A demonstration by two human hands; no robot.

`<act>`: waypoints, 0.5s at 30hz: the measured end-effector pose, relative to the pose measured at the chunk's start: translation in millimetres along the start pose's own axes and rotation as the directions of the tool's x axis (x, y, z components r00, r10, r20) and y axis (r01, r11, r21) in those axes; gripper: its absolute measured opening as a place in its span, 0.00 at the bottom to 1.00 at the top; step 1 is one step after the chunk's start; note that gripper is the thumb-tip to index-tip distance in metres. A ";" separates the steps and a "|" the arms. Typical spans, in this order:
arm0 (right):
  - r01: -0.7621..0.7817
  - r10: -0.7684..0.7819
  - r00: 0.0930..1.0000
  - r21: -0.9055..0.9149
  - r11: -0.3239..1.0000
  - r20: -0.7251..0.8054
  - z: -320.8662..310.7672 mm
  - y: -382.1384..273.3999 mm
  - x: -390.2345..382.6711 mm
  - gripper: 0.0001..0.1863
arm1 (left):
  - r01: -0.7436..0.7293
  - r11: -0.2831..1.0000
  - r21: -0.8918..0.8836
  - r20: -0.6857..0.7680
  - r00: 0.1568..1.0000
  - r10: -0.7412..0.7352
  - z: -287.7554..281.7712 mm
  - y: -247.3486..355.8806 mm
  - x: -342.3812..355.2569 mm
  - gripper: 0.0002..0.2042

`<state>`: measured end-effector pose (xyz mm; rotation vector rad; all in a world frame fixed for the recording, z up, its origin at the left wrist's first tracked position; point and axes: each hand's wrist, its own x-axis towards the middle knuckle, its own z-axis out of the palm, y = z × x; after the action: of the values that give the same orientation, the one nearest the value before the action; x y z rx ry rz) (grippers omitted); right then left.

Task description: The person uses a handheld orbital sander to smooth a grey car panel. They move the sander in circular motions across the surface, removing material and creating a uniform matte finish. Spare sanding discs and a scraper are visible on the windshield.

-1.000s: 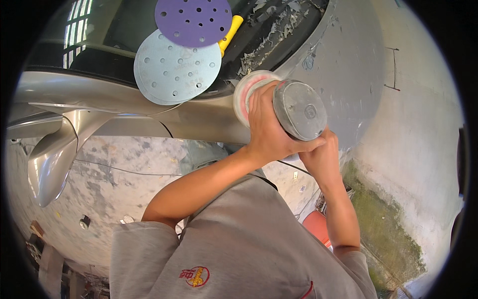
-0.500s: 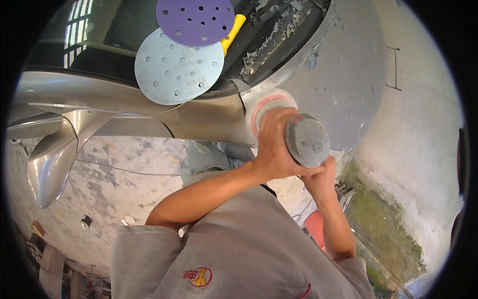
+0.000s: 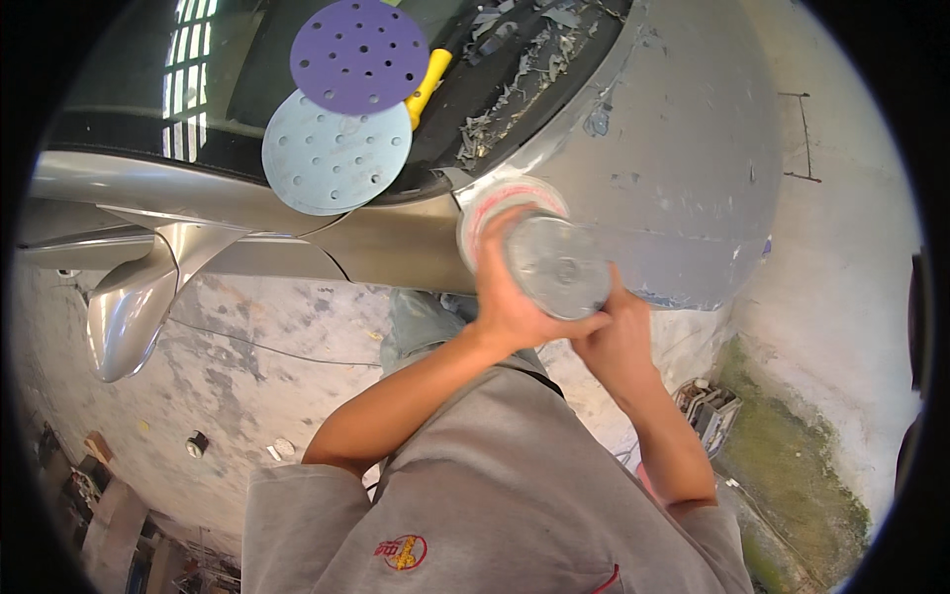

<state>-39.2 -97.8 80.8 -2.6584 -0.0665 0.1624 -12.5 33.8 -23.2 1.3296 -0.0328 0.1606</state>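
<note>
A round power sander (image 3: 559, 265) with a grey top and a pale pad (image 3: 515, 192) ringed in red is held over the grey car fender (image 3: 673, 208), close to the panel seam. My left hand (image 3: 503, 302) wraps round the sander's body from the left, thumb under the grey top. On its right side my right hand (image 3: 621, 342) is closed on the sander's rear part, mostly hidden behind the top. The sander partly covers the pad and the surface beneath it.
On the windscreen lie a purple sanding disc (image 3: 361, 59), a pale blue sanding disc (image 3: 336, 153) and a yellow-handled tool (image 3: 429, 84). Grey flakes (image 3: 539, 64) litter the black cowl. The side mirror (image 3: 139, 297) juts out at left; a cable (image 3: 257, 346) crosses the floor.
The sander and both hands have moved left in the picture, its grey top more than its pad. The view has shifted slightly; both sanding discs still lie on the windscreen.
</note>
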 end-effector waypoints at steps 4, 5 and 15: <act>0.037 -0.037 0.999 0.005 0.999 0.023 4.1 7.1 1.3 0.26 | -0.017 0.996 0.092 0.018 1.000 0.015 -2.9 1.4 -1.2 0.66; 0.063 -0.063 0.998 0.007 0.998 -0.011 2.5 10.7 3.7 0.27 | -0.063 0.993 0.103 0.018 0.998 0.061 -1.4 1.2 2.5 0.65; -0.103 0.092 0.984 -0.066 0.992 -0.151 -39.4 38.9 67.5 0.25 | -0.155 0.972 0.176 0.232 0.966 0.112 63.7 -0.7 113.6 0.59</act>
<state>33.5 -145.2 90.7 -2.7397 0.1085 -0.0054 104.2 -16.8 4.6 1.5355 -0.3029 0.1322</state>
